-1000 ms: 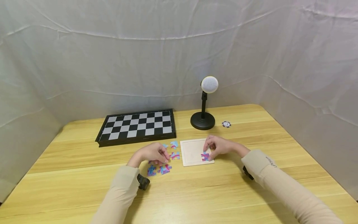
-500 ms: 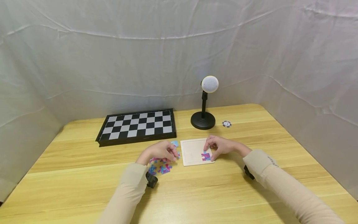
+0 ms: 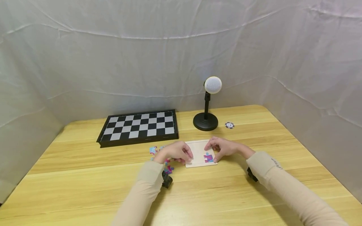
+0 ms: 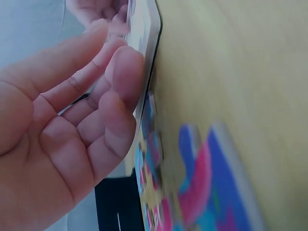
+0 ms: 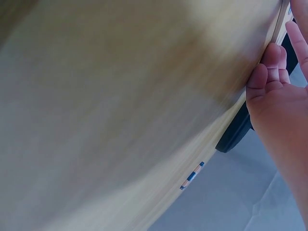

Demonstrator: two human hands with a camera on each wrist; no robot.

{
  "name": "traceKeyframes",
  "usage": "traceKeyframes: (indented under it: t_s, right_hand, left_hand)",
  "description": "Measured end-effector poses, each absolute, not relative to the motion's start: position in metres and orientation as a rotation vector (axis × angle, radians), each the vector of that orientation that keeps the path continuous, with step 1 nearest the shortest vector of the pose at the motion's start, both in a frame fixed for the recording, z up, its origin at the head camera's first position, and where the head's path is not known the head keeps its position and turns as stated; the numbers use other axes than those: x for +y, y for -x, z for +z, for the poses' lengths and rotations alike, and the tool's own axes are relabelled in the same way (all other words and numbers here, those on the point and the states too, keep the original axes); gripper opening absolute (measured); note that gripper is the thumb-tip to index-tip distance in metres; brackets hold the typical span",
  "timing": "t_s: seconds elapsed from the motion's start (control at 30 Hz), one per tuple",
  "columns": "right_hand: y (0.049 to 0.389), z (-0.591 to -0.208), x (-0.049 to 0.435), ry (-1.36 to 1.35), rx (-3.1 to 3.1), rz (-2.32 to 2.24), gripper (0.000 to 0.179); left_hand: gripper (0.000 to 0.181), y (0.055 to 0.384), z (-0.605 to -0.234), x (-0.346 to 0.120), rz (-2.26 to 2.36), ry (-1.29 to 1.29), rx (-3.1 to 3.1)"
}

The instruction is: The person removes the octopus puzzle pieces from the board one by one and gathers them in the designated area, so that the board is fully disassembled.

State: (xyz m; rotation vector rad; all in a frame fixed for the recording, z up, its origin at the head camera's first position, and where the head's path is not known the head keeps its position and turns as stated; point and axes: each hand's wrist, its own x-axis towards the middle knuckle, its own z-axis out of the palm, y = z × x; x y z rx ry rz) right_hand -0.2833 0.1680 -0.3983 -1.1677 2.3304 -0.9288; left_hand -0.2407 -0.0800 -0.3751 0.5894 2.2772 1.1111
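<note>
In the head view my left hand (image 3: 178, 151) hovers with bent fingers at the left side of a pale wooden puzzle tray (image 3: 196, 146). No piece shows between its fingertips; the left wrist view shows the palm with loosely curled fingers (image 4: 103, 120). My right hand (image 3: 224, 147) rests at the tray's right side, thumb on the right rim near the front corner, index finger over the inside. One purple and blue jigsaw piece (image 3: 208, 158) lies in the tray's front right corner. Loose jigsaw pieces (image 3: 153, 150) lie left of the tray, partly hidden by my left hand and sleeve.
Behind the pieces lies a black-framed chessboard (image 3: 138, 127). A round white microphone-like head on a black stand (image 3: 205, 121) is behind the tray, with a poker chip (image 3: 229, 125) to its right. Pale cloth (image 3: 127, 69) hangs behind the wooden table (image 3: 220, 194).
My left hand has moved right, from over the loose pieces to the tray's left edge. The right hand stays at the tray, its index finger slightly further from the piece.
</note>
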Motion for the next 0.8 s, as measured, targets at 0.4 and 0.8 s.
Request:
traceKeyframes:
  t_s: [0.4,0.8]
  right_hand:
    - [0.283,-0.399,0.167,1.176,2.335,-0.92,0.053]
    - [0.282,-0.397,0.167,1.167,2.339,-0.9,0.054]
  left_hand:
    - [0.016,0.252,-0.378,-0.055,1.065,-0.611,2.318]
    - [0.03,0.256,-0.379,-0.04,0.944,-0.657,2.372]
